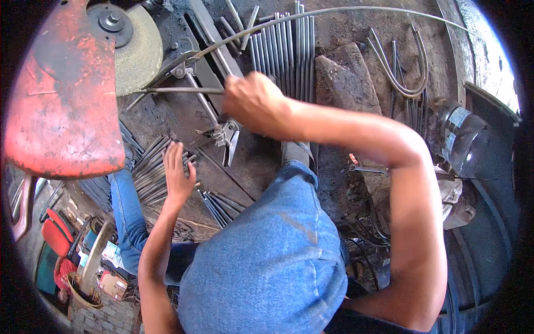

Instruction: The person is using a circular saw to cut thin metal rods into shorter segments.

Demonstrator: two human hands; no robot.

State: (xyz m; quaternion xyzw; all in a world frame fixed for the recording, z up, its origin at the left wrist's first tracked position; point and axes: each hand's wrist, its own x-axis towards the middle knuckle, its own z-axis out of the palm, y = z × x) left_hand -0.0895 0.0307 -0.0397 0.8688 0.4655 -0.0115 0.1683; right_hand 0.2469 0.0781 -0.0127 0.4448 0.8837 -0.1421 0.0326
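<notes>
My right hand (253,103), slightly blurred, is closed round a dark metal rod (181,90). The rod points left, and its far end lies by the lower edge of a round grinding wheel (142,58); I cannot tell whether they touch. A worn red metal guard (64,111) stands beside the wheel. Below the rod, my left hand (178,175) has its fingers stretched out and holds nothing. It hovers by a heap of loose metal rods (150,181). Between and beyond my hands is a metal bracket with a clamp (224,134).
Several straight rods (283,55) lie side by side beyond my right forearm. Nearby are a wooden block (350,72), a bent U-shaped rod (425,67), a spanner (370,170) and a clear plastic bottle (461,136). A person (64,275) is at the lower left, near a red chair (57,234).
</notes>
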